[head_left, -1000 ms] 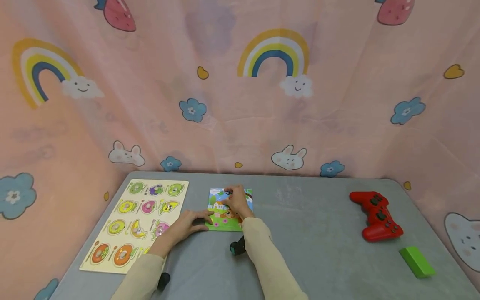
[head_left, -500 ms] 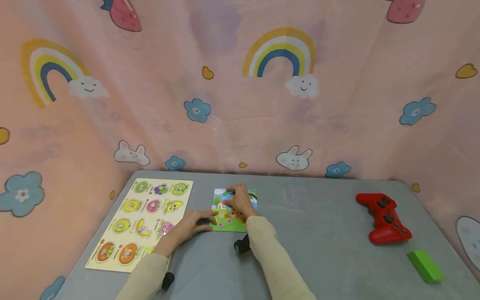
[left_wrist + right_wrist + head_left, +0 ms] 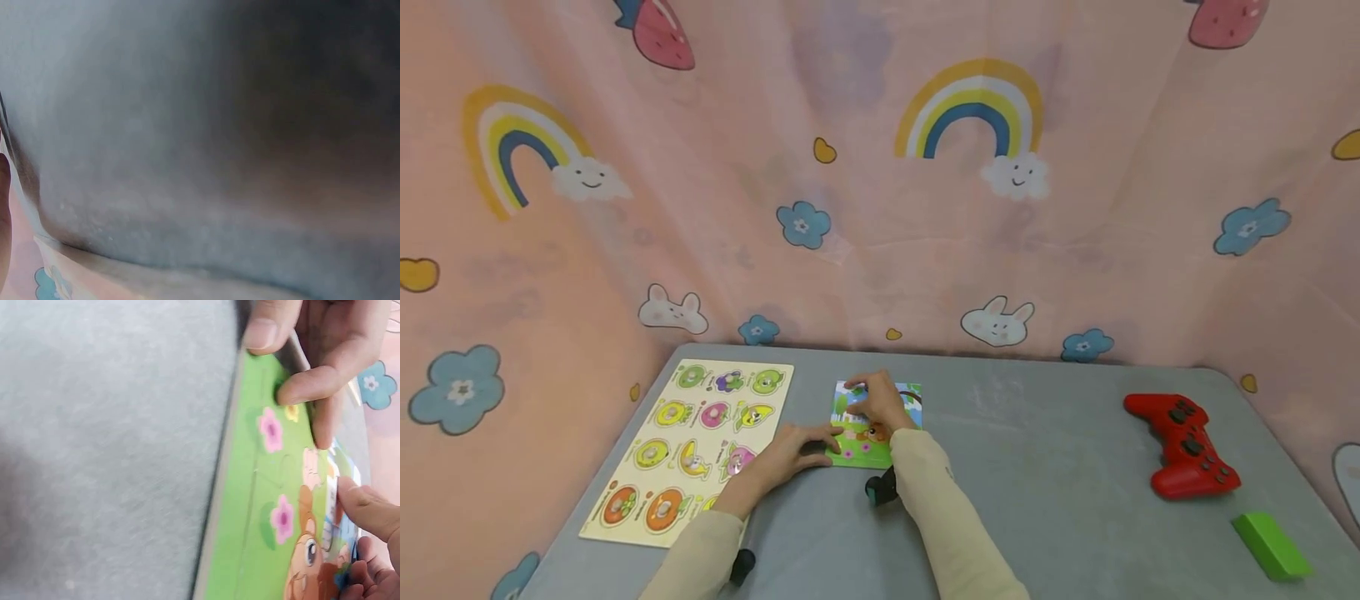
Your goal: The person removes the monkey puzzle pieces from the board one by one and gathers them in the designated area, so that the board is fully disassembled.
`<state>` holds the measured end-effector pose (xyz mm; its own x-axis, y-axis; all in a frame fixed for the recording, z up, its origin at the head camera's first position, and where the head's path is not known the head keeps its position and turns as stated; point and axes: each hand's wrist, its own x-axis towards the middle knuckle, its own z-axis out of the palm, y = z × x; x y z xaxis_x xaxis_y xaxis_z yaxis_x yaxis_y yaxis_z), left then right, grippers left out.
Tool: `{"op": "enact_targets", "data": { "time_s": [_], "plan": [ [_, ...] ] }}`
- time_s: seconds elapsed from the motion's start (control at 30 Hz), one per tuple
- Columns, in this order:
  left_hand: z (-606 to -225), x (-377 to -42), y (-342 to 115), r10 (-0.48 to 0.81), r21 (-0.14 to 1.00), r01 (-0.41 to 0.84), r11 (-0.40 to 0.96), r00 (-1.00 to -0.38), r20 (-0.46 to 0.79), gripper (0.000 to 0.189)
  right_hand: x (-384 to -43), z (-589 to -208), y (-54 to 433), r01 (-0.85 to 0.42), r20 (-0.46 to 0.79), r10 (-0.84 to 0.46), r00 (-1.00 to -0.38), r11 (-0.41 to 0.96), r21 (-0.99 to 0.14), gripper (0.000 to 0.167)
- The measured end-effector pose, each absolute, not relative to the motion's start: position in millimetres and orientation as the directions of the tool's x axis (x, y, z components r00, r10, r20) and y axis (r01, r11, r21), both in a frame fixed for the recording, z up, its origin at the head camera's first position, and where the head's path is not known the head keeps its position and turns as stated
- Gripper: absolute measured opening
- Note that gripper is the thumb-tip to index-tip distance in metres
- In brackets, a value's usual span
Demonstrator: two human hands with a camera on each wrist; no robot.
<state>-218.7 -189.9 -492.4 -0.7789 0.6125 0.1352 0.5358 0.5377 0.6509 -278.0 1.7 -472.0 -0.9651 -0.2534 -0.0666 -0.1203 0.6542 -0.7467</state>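
Note:
A square picture jigsaw puzzle [image 3: 854, 459] lies flat on the grey table, showing a brown cartoon animal, pink flowers and a blue sky. My left hand [image 3: 786, 455] holds its near left corner; in the right wrist view the thumb sits at the corner and a bent finger [image 3: 312, 384] presses on the green part. Over the upper middle of the puzzle, my right hand [image 3: 883, 406] has its thumb [image 3: 369, 509] and curled fingers touching the picture. I cannot tell whether a loose piece is between them. The left wrist view shows mostly blurred table.
A cream fruit board [image 3: 647, 400] with round knobbed pieces lies to the left, partly under the left forearm. At the right are a red game controller [image 3: 1182, 446] and a green block [image 3: 1272, 546]. A pink patterned curtain [image 3: 910, 250] hangs behind the table.
The whole head view has shifted, so things appear farther right. Both hands stay at the puzzle in nearly the same pose.

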Motion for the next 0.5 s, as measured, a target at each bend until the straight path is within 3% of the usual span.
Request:
{"op": "enact_targets", "data": {
  "time_s": [0.5],
  "plan": [
    [-493.7,-216.9,-190.6,0.596,0.67,0.5,0.549,-0.796,0.106,0.014,-284.1,-467.8,1.1,-0.1,-0.149,-0.294,-0.944,0.686,-0.721,0.034]
  ]
}}
